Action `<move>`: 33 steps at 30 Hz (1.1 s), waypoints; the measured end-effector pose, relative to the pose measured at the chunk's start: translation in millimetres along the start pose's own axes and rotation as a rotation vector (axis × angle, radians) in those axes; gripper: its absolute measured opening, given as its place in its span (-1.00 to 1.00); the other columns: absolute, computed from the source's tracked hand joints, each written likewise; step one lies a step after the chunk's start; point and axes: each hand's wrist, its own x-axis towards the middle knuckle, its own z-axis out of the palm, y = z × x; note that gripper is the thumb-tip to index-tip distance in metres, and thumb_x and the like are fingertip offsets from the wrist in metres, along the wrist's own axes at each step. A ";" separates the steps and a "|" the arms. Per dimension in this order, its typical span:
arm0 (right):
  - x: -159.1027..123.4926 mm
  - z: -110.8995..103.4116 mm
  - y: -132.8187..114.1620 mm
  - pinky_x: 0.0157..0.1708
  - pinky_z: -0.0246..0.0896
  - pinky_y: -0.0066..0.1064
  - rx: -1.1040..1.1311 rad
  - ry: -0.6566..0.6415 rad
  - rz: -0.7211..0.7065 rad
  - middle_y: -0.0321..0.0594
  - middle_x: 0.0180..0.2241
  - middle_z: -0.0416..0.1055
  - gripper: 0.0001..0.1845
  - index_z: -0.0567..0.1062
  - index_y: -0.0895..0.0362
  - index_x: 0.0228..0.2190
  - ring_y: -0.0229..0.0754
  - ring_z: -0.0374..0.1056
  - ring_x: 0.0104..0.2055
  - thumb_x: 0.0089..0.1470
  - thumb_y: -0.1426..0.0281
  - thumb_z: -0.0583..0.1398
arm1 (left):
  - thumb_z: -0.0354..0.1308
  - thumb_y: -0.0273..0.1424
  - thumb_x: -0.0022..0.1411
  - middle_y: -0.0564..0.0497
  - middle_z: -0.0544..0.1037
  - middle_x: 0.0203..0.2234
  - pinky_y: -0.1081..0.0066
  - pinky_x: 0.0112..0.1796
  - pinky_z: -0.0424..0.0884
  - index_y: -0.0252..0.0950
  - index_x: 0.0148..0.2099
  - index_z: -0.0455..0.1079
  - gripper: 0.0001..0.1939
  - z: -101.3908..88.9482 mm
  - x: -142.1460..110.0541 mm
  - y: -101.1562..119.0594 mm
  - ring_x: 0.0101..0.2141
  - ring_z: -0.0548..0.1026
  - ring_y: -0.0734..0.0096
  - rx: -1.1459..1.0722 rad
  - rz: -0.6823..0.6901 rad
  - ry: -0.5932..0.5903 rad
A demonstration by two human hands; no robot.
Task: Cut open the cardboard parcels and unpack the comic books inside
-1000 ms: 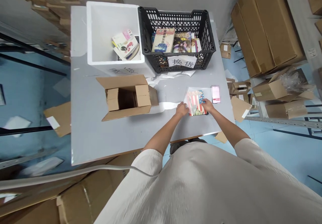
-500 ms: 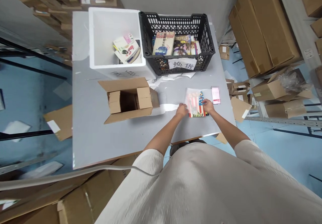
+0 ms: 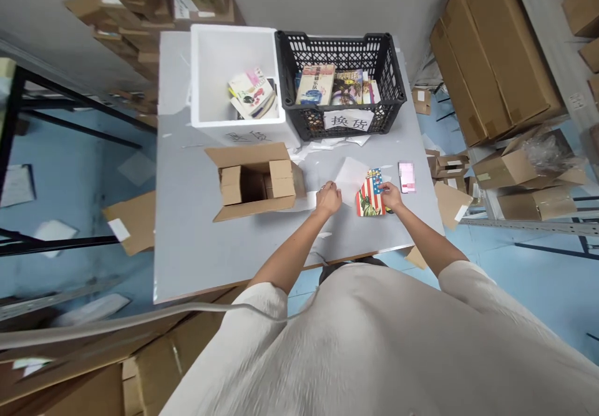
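Note:
A thin book (image 3: pixel 369 198) with a stars-and-stripes cover and a green statue figure lies on the table's right half. My right hand (image 3: pixel 390 196) grips its right edge, thumb over the cover. To the left of it, my left hand (image 3: pixel 329 199) is closed on a whitish translucent sheet (image 3: pixel 350 173), which spreads from the fingers toward the book's upper left; the exact grip is partly hidden. Something dark and yellow peeks out under the book's lower right corner. A phone (image 3: pixel 407 178) with a pink-and-white screen rests to the right of my right hand.
An open cardboard box (image 3: pixel 256 182) stands left of my left hand, flaps spread. Behind it are a white foam box (image 3: pixel 201 79) and a black plastic crate (image 3: pixel 344 129), both holding books. Paper scraps lie before the crate. Shelves with cartons (image 3: pixel 496 54) flank the table (image 3: pixel 206 254).
My left hand has drawn the translucent sheet leftward off the book, whose cover now shows plainly. My right hand has stayed at the book's right edge. The view has shifted slightly.

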 end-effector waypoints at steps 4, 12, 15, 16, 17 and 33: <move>-0.1 7.1 -8.2 -0.02 0.48 -0.25 0.043 -0.007 0.076 -0.18 -0.16 0.59 -0.70 0.55 0.07 -0.26 -0.06 0.51 -0.10 -0.13 0.37 0.22 | -0.09 -0.35 0.62 -0.30 0.42 0.46 -0.05 0.31 0.45 -0.27 0.41 0.46 -0.51 -27.0 -13.8 -15.8 0.38 0.44 -0.18 -0.015 -0.003 0.086; -1.9 24.7 -12.1 0.24 0.46 -0.03 -0.174 -0.004 0.050 -0.12 -0.07 0.65 -0.68 0.60 0.05 -0.22 0.07 0.53 0.01 -0.10 0.41 0.24 | -0.14 -0.37 0.63 -0.28 0.41 0.48 -0.02 0.33 0.45 -0.28 0.50 0.40 -0.45 -34.4 -57.0 -20.2 0.41 0.42 -0.14 -0.084 0.083 0.149; -10.0 35.2 -18.6 0.42 0.32 0.06 -0.221 -0.001 -0.057 -0.01 0.11 0.60 -0.61 0.64 0.06 -0.13 0.17 0.45 0.25 -0.06 0.40 0.26 | -0.11 -0.38 0.63 -0.27 0.43 0.47 0.01 0.36 0.41 -0.30 0.50 0.41 -0.46 -32.6 -66.8 -21.1 0.40 0.43 -0.11 -0.131 0.113 0.150; -13.7 40.4 -22.7 0.45 0.28 0.07 -0.223 -0.004 -0.120 0.03 0.18 0.56 -0.56 0.65 0.07 -0.05 0.17 0.41 0.30 -0.02 0.38 0.26 | -0.10 -0.38 0.63 -0.27 0.44 0.47 0.01 0.37 0.40 -0.31 0.50 0.41 -0.46 -32.1 -69.0 -21.4 0.40 0.43 -0.10 -0.144 0.125 0.143; -17.5 46.6 -27.7 0.47 0.26 0.08 -0.216 -0.019 -0.192 0.05 0.24 0.52 -0.48 0.64 0.08 0.06 0.17 0.39 0.32 0.02 0.37 0.26 | -0.09 -0.39 0.62 -0.27 0.44 0.47 0.02 0.37 0.40 -0.32 0.49 0.42 -0.46 -31.6 -70.8 -21.7 0.40 0.42 -0.09 -0.155 0.137 0.135; -43.9 114.2 -66.6 0.20 0.45 -0.08 -0.316 -0.321 -0.523 -0.04 0.03 0.51 -0.79 0.73 0.07 -0.15 0.06 0.45 0.07 0.27 0.39 0.27 | 0.09 -0.42 0.55 -0.26 0.50 0.37 0.05 0.40 0.40 -0.28 0.43 0.45 -0.52 -26.4 -92.6 -35.4 0.37 0.48 -0.01 -0.303 0.150 0.162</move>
